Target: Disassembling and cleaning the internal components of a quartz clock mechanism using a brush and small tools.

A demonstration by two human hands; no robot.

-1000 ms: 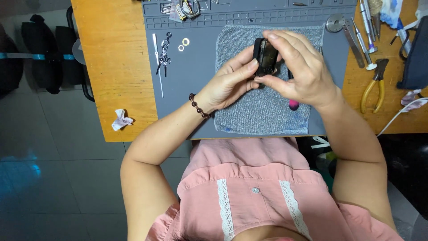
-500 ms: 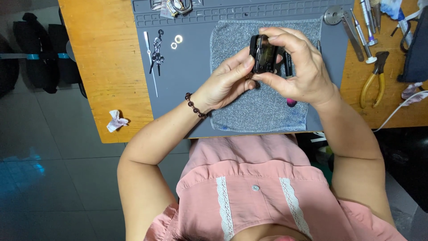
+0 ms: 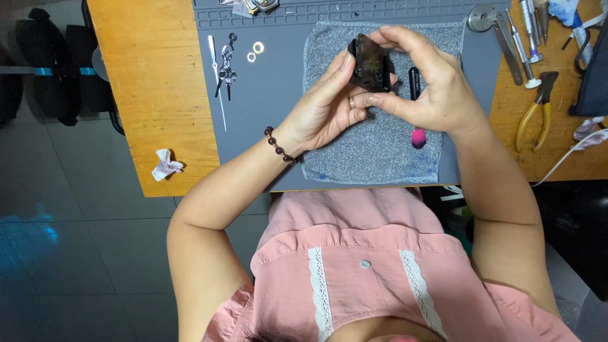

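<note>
over the grey towel (image 3: 380, 152), both hands meet on a small dark blocky object (image 3: 370, 63), glossy, brownish-black, tilted on edge above the towel's upper half. left hand (image 3: 323, 111) is curled, thumb and fingertips pressed to the object's left side and underside, a ring showing on one finger, a dark bead bracelet (image 3: 277, 143) at the wrist. right hand (image 3: 430, 82) wraps over the top and right side, fingers bent, clamped on the same object. no packages or labels readable from here. just right of the object, on the towel, lies a black-handled brush with a pink tip (image 3: 416, 120), partly hidden under the right hand. the towel sits on a grey work mat (image 3: 253, 152), which lies on a wooden table (image 3: 145, 95). left of the towel: thin metal tools (image 3: 221, 69) and two small rings (image 3: 255, 52). further left, a crumpled scrap of tissue (image 3: 166, 164). right of the towel: yellow-handled pliers (image 3: 535, 114) and screwdrivers (image 3: 525, 38). nothing blocks the object but the fingers themselves.
</note>
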